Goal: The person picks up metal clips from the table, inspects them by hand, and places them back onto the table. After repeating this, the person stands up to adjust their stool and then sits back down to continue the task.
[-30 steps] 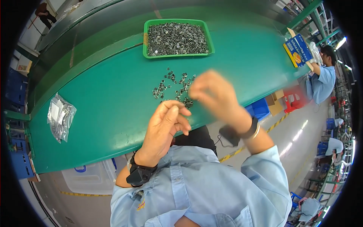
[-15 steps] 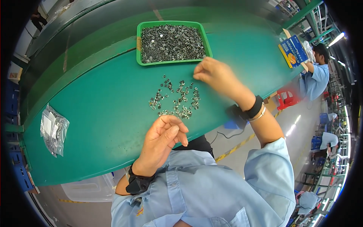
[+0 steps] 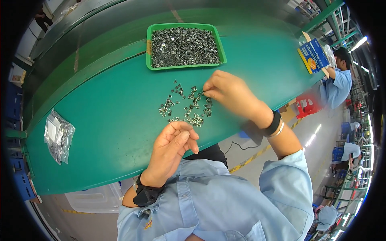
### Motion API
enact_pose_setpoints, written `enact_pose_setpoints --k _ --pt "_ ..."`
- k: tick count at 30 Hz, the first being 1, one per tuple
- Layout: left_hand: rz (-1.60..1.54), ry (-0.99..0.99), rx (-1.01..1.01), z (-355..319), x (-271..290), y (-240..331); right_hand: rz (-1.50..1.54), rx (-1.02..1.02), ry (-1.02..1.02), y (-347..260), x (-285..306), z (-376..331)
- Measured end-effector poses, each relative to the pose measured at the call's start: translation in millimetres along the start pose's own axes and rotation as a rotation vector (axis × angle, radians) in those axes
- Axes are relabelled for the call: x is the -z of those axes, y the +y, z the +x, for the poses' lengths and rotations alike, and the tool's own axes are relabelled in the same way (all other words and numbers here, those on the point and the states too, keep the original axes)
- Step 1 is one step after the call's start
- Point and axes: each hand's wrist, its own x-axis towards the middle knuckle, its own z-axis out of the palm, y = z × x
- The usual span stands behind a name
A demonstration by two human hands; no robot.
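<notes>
On the green tabletop lies a loose scatter of small square metal parts (image 3: 194,105), dark and silvery. At its right edge my right hand (image 3: 231,92) pinches thumb and forefinger together, with a small dark part at the fingertips. My left hand (image 3: 171,146) is at the near side of the scatter, palm turned inward. Its fingers curl over toward the thumb, and whatever they may hold is hidden. Beyond the scatter stands a green tray (image 3: 185,67) filled with many more of the same parts.
A clear plastic bag (image 3: 58,136) with contents lies at the table's left. A blue and yellow box (image 3: 314,56) stands at the far right, near a co-worker in a blue shirt (image 3: 341,86). Below the table are a red stool (image 3: 307,105) and a clear plastic bin (image 3: 94,199).
My right hand has come down from beside the tray's near corner to the right edge of the scattered parts. My left hand has stayed nearly still.
</notes>
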Motion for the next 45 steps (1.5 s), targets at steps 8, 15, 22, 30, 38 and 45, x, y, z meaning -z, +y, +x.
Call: enact_pose_setpoints --k 8,15,22,30,38,45 --pt "0.009 0.069 -0.019 2.2 -13.1 -3.0 0.135 0.204 0.060 -50.0 -9.0 -28.5" --pt "0.125 0.091 -0.037 -5.4 -15.4 -9.0 0.138 0.239 0.167 -60.3 -25.2 -45.6" --pt "0.018 0.011 -0.050 -10.5 -10.7 -19.3 0.275 0.189 0.278 -66.9 -39.8 -64.8" --pt "0.058 -0.013 0.005 -10.8 -16.9 -21.2 0.375 0.124 0.305 -63.7 -39.6 -78.6" --pt "-0.134 -0.024 0.050 -12.9 -27.5 -20.3 0.439 0.135 0.360 -64.0 -44.6 -80.4" --pt "-0.192 -0.117 0.061 -9.8 -16.4 -25.7 0.488 0.104 0.376 -65.5 -54.1 -81.5"
